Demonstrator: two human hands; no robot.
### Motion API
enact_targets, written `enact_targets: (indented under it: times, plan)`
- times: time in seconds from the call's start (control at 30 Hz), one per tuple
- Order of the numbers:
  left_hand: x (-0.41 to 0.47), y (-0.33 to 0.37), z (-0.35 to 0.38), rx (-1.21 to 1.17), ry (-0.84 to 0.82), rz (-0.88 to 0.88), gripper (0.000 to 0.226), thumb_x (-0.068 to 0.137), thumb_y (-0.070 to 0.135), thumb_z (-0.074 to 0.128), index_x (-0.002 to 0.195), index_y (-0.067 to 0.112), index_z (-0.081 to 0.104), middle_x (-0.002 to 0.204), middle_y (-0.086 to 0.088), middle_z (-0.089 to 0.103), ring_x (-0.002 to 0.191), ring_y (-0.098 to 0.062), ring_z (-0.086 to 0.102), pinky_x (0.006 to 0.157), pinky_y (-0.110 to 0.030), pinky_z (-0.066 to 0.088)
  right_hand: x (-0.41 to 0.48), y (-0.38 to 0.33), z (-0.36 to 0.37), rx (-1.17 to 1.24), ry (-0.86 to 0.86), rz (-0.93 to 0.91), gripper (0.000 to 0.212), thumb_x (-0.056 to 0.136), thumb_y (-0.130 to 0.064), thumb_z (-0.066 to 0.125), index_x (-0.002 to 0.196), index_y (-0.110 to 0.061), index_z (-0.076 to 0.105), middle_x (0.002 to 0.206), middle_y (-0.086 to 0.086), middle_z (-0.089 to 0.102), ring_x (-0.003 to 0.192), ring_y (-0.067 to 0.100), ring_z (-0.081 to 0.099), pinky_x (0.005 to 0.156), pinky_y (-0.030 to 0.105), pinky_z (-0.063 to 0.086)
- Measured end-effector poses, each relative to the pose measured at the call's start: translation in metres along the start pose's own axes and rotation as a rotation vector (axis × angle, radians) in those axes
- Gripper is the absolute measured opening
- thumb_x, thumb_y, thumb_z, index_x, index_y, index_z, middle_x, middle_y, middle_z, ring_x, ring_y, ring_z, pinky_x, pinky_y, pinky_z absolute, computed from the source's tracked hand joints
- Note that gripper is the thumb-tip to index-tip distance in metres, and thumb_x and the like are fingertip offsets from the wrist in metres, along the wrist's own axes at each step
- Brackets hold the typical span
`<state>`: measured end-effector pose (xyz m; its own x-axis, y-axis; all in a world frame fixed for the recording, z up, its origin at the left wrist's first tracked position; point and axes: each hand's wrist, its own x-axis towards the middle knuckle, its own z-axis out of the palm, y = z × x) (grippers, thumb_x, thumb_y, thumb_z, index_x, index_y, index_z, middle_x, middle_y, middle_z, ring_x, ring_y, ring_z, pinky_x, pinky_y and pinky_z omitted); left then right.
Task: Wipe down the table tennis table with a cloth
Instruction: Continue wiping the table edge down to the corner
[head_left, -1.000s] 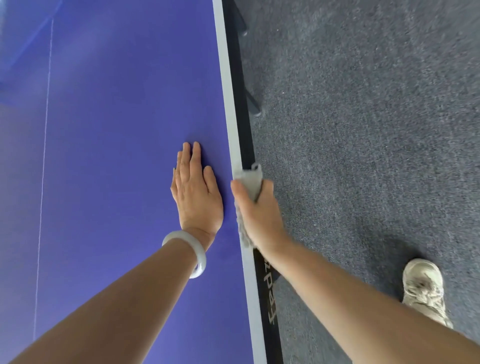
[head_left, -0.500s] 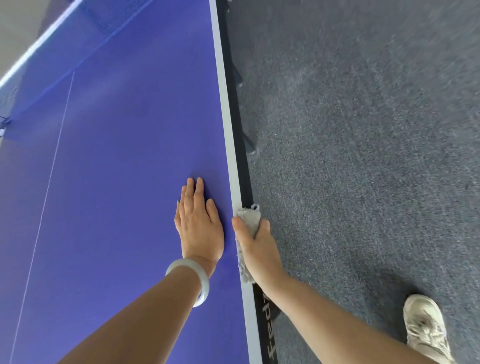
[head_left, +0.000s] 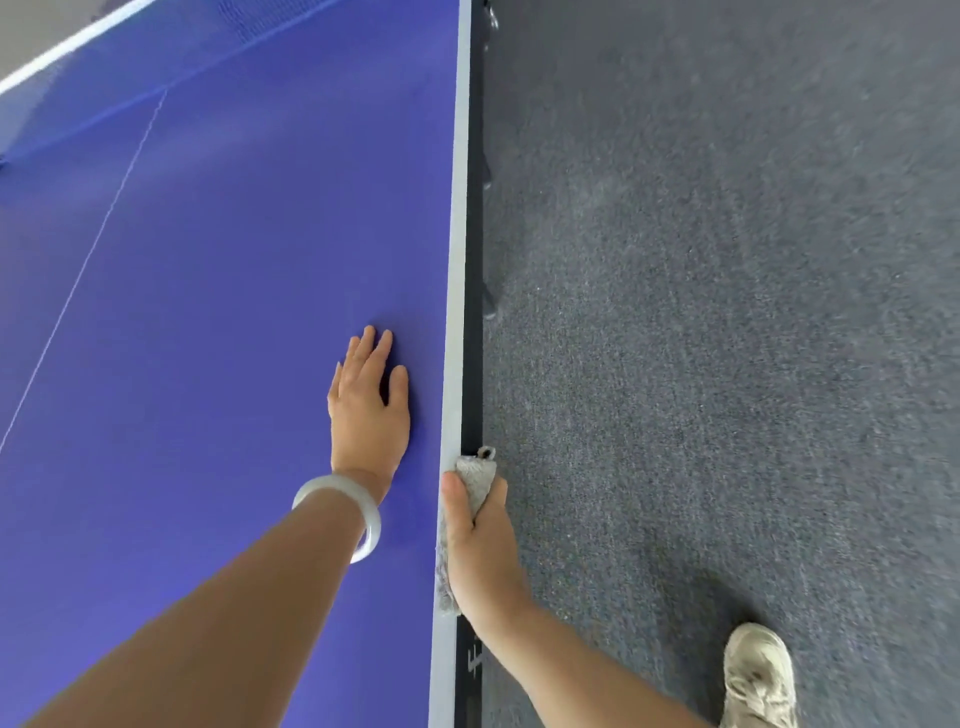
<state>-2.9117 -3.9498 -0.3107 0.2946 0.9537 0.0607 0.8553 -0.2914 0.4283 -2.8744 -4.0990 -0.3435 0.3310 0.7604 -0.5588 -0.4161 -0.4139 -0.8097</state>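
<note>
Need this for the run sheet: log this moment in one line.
step: edge wipe | right hand: grips cloth against table edge | left hand: flat on tabletop

Both arms are bare right down to the bottom edge of the frame. The left arm fills the lower left, and the right arm is at the lower middle.

A bangle goes round the left wrist, just behind the left grip. It is thick, smooth and round. Its colour is a pale, milky white-grey, and it shines a little along its edge.

One shoe shows in the lower right corner. It is a chunky cream sneaker with laces of the same colour, and it looks a bit scuffed.
</note>
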Motion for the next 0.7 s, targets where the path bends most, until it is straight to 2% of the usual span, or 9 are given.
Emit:
enact_targets:
  times: [0.07, 0.13, 0.17, 0.2, 0.27, 0.37, 0.5, 0.6, 0.7]
  plan:
    - [-0.004, 0.000, -0.004, -0.140, 0.009, -0.062, 0.042, 0.103, 0.013, 0.042, 0.143, 0.023, 0.049, 0.156, 0.010, 0.035, 0.147, -0.006, 0.022, 0.121, -0.023, 0.015, 0.005, 0.002, -0.003, -0.042, -0.011, -0.026, 0.031, 0.098, -0.056, 0.040, 0.115, -0.029, 0.041, 0.105, -0.006, 0.061, 0.090, 0.008, 0.061, 0.079, 0.026, 0.045]
    - [-0.013, -0.001, -0.011, -0.217, -0.008, -0.094, 0.042, 0.102, 0.010, 0.041, 0.140, 0.025, 0.053, 0.153, 0.014, 0.038, 0.145, -0.002, 0.025, 0.110, -0.003, 0.016, 0.007, 0.004, -0.003, -0.043, 0.002, -0.040, 0.032, 0.098, -0.055, 0.041, 0.114, -0.027, 0.042, 0.099, -0.007, 0.061, 0.081, -0.002, 0.057, 0.067, 0.020, 0.041]
    - [-0.021, -0.001, -0.014, -0.202, -0.031, -0.075, 0.043, 0.102, 0.009, 0.041, 0.141, 0.024, 0.051, 0.154, 0.014, 0.037, 0.145, -0.002, 0.024, 0.105, 0.002, 0.014, 0.008, 0.005, -0.003, -0.044, 0.010, -0.048, 0.033, 0.098, -0.055, 0.041, 0.114, -0.026, 0.043, 0.096, -0.008, 0.060, 0.079, -0.004, 0.056, 0.064, 0.020, 0.040]
    - [-0.033, -0.003, -0.017, -0.164, -0.058, -0.030, 0.044, 0.102, 0.008, 0.040, 0.143, 0.023, 0.048, 0.155, 0.013, 0.034, 0.146, -0.002, 0.022, 0.106, 0.002, 0.013, 0.010, 0.007, -0.002, -0.048, 0.017, -0.053, 0.033, 0.098, -0.055, 0.042, 0.114, -0.026, 0.043, 0.095, -0.010, 0.059, 0.079, -0.006, 0.054, 0.062, 0.017, 0.039]
    - [-0.070, -0.013, -0.023, -0.078, -0.129, 0.076, 0.046, 0.103, 0.009, 0.039, 0.148, 0.020, 0.041, 0.158, 0.011, 0.026, 0.148, -0.004, 0.017, 0.116, -0.011, 0.012, 0.012, 0.008, 0.000, -0.039, 0.033, -0.058, 0.032, 0.098, -0.054, 0.043, 0.113, -0.025, 0.043, 0.092, -0.014, 0.056, 0.078, -0.006, 0.053, 0.061, 0.010, 0.040]
    - [-0.137, -0.037, -0.038, 0.038, -0.190, 0.182, 0.048, 0.106, 0.017, 0.035, 0.153, 0.020, 0.029, 0.162, 0.010, 0.018, 0.150, -0.004, 0.010, 0.122, -0.026, 0.010, 0.013, 0.009, 0.002, -0.030, 0.049, -0.055, 0.033, 0.099, -0.054, 0.043, 0.112, -0.024, 0.042, 0.090, -0.015, 0.056, 0.078, -0.001, 0.055, 0.060, 0.011, 0.037]
    - [-0.184, -0.051, -0.046, 0.187, -0.180, 0.197, 0.054, 0.103, 0.031, 0.019, 0.155, 0.018, 0.020, 0.163, 0.008, 0.011, 0.151, -0.007, 0.004, 0.123, -0.031, 0.006, 0.009, 0.004, 0.002, -0.012, 0.050, -0.041, 0.034, 0.099, -0.056, 0.043, 0.111, -0.024, 0.043, 0.090, -0.014, 0.057, 0.076, -0.005, 0.054, 0.057, 0.009, 0.038]
    - [-0.185, -0.047, -0.042, 0.233, -0.165, 0.188, 0.055, 0.102, 0.032, 0.017, 0.155, 0.018, 0.020, 0.163, 0.006, 0.011, 0.151, -0.007, 0.003, 0.123, -0.031, 0.005, -0.007, 0.012, 0.007, 0.086, 0.092, -0.020, 0.040, 0.099, -0.054, 0.046, 0.120, -0.020, 0.047, 0.104, -0.006, 0.062, 0.091, 0.009, 0.061, 0.075, 0.022, 0.043]
    - [-0.186, -0.049, -0.043, 0.244, -0.161, 0.189, 0.056, 0.101, 0.032, 0.017, 0.155, 0.016, 0.022, 0.163, 0.005, 0.013, 0.151, -0.009, 0.006, 0.123, -0.030, 0.005, -0.063, 0.048, 0.013, 0.100, 0.112, -0.057, 0.035, 0.097, -0.050, 0.050, 0.121, -0.023, 0.049, 0.112, -0.006, 0.063, 0.096, -0.003, 0.060, 0.077, 0.009, 0.042]
